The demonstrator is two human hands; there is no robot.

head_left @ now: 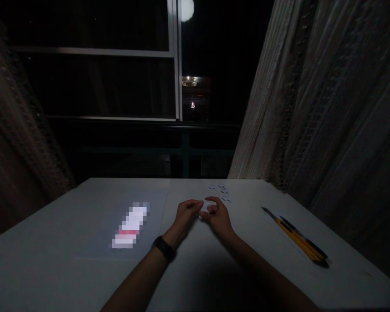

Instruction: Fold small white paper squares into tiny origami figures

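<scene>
Pinching a small white piece [206,203] above the middle of the white table [61,281], a person's left hand [186,215] has thumb and fingers nearly closed; the right hand [218,218] curves around it, thumb and forefinger parted, and I cannot tell whether it grips too. Dark-marked scraps [225,193] lie toward the table's far edge, a bright, blurred oblong [131,223] on its left side, a yellow cutter [294,234] on its right.

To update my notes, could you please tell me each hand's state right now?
Left hand: closed, pinching a small white paper.
Right hand: curled at the paper; whether it grips cannot be told.
</scene>
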